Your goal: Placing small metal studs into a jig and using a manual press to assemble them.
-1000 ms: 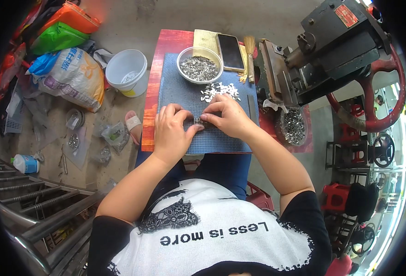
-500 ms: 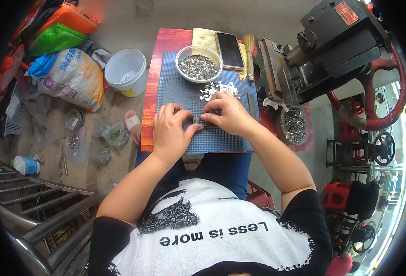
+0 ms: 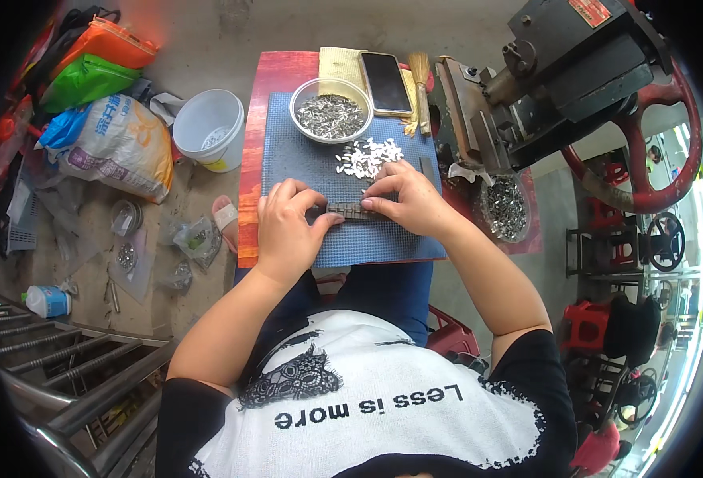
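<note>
My left hand (image 3: 289,227) pinches the left end of a dark, slotted metal bar (image 3: 350,210) that lies across the blue mesh mat (image 3: 288,163). At the bar's right part is my right hand (image 3: 409,201), thumb and forefinger closed against it; whether a small piece sits between those fingertips I cannot tell. Just beyond the right hand, small white oblong pieces (image 3: 367,158) lie in a loose pile. Behind them stands a translucent bowl (image 3: 296,119) full of small grey metal pieces (image 3: 331,116).
A phone (image 3: 385,83) lies on a yellow cloth (image 3: 340,65), beside a straw brush (image 3: 421,92). To the right stands a black press (image 3: 571,80) with a red handwheel (image 3: 637,187), near a clear tray of metal pieces (image 3: 504,209). A white bucket (image 3: 236,135) stands left of the table.
My hands have moved apart, so a longer stretch of the slotted bar shows between them. The whole view has shifted slightly.
</note>
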A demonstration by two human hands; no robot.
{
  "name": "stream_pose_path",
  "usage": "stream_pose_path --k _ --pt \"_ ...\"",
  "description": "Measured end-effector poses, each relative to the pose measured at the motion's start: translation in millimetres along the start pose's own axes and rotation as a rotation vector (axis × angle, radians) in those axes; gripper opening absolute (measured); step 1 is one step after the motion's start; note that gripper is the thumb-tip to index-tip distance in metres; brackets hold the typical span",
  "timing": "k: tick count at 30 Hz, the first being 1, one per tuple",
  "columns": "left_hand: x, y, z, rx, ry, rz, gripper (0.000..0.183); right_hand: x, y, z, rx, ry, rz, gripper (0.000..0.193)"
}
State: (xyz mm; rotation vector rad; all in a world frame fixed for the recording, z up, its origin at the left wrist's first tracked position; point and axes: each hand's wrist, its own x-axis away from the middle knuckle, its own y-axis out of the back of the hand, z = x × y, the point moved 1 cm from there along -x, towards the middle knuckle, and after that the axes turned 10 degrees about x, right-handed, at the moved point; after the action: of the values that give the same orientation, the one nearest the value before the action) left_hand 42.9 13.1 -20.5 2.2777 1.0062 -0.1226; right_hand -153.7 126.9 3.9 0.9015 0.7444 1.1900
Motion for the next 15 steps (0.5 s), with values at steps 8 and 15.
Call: stream_pose_path --k 8,15 --pt "1 -1 1 0.011 0.002 0.008 0.025 1 0 8 0.033 -0.044 -0.007 0.023" --pt "3 0 -2 0.007 0.005 0.005 0.024 15 13 -3 0.045 -0.099 0.004 0.017"
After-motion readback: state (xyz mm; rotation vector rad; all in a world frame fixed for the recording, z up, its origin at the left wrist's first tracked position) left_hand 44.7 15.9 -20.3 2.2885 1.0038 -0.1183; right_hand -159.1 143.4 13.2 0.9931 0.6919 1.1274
